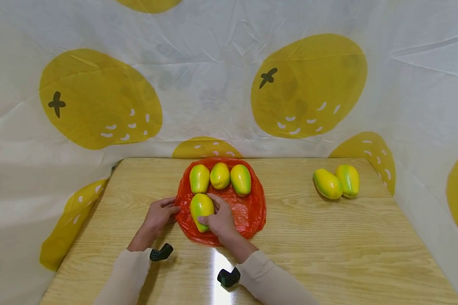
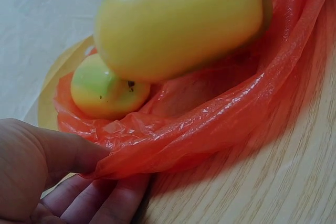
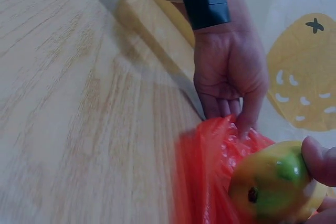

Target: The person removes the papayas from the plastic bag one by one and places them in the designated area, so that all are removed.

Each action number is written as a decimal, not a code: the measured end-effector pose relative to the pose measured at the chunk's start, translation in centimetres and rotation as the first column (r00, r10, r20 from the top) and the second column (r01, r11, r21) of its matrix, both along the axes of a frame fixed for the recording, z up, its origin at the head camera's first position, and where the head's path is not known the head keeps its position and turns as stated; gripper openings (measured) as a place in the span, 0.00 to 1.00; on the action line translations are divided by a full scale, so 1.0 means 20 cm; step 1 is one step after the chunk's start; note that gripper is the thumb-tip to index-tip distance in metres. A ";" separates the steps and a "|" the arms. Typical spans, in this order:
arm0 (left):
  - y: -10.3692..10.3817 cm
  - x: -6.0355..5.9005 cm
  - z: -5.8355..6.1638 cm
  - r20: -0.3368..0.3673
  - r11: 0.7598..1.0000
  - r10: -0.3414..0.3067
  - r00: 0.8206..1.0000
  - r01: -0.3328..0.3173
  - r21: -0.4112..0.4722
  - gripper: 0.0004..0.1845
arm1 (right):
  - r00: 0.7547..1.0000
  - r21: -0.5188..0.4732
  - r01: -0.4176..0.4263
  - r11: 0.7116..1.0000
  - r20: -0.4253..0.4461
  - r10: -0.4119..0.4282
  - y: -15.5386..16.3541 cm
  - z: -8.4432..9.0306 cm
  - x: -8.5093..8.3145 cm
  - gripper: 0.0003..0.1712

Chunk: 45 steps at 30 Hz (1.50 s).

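Covering the space beyond both hands, a white sheet printed with yellow fruit shapes [image 1: 99, 99] hangs behind the wooden table [image 1: 328, 241], the largest things in view. Next in size, the red plastic bag [image 1: 248, 212] lies flattened on the table directly ahead of the hands, its near-left edge pinched between thumb and fingers of the left hand [image 1: 158, 216]. Three yellow-green mangoes [image 1: 220, 177] stand side by side at the bag's far side, beyond the fingertips, each with its long axis running away from the person. The right hand [image 1: 221, 220] curls its fingers round a fourth mango [image 1: 201, 206], which touches the bag's near part just right of the left hand; its long axis also runs roughly away from the person, tilted slightly, green end far and yellow end near. Two more mangoes [image 1: 336, 182] lie touching each other well off to the right of the right hand, on bare wood. Judging from this, four fruits are on the bag and two remain to be brought over.
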<state>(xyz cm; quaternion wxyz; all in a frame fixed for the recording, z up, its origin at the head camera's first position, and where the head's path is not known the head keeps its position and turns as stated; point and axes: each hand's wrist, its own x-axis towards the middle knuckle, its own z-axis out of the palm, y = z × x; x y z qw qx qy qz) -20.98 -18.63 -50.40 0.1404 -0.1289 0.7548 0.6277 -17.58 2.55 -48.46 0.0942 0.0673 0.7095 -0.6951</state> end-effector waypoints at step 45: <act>0.00 0.00 -0.01 0.044 1.000 -0.005 0.999 0.005 -0.004 0.28 | 0.999 0.017 0.032 0.999 0.043 -0.033 0.47 0.13 0.07 0.44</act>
